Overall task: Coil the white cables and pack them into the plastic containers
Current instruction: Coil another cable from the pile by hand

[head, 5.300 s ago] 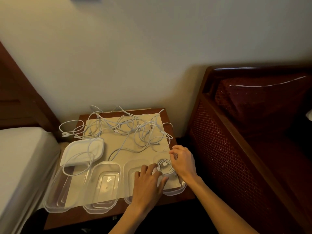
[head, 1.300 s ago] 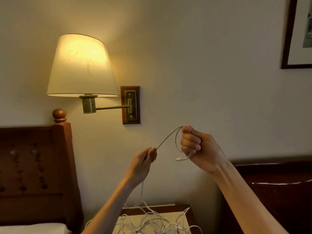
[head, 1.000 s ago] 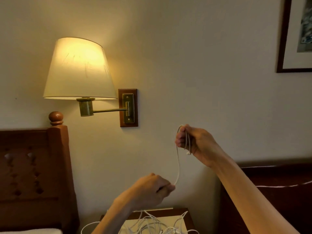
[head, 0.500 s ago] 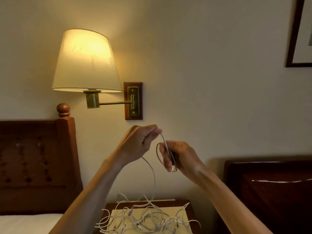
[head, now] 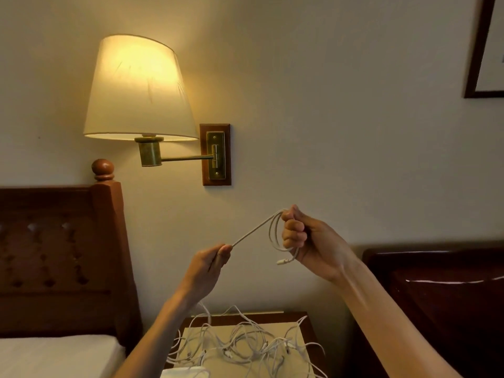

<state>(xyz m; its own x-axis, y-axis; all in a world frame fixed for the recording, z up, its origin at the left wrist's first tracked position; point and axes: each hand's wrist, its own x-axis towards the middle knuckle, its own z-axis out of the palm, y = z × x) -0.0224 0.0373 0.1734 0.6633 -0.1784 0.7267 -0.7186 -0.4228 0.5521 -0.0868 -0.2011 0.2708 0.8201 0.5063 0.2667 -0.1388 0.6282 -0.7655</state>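
Observation:
I hold one white cable (head: 255, 229) up in front of the wall. My right hand (head: 308, 242) is closed around a few small loops of it, and the plug end (head: 282, 261) sticks out below the fist. My left hand (head: 211, 264) pinches the same cable lower and to the left, so a taut stretch runs between both hands. From the left hand the cable drops toward a tangled pile of white cables (head: 245, 347) on the bedside table (head: 245, 317). A white bit of a plastic container (head: 182, 372) shows at the bottom edge; the other containers are out of view.
A lit wall lamp (head: 137, 88) on a brass arm hangs above left. A wooden headboard (head: 60, 252) and white mattress (head: 54, 356) stand at left, a dark wooden chair (head: 441, 296) at right, a picture frame (head: 482, 50) top right.
Half a second ago both hands met at the coil; now the left hand has slid down and left along the cable, pulling a fresh length taut. The right hand rose slightly with its loops.

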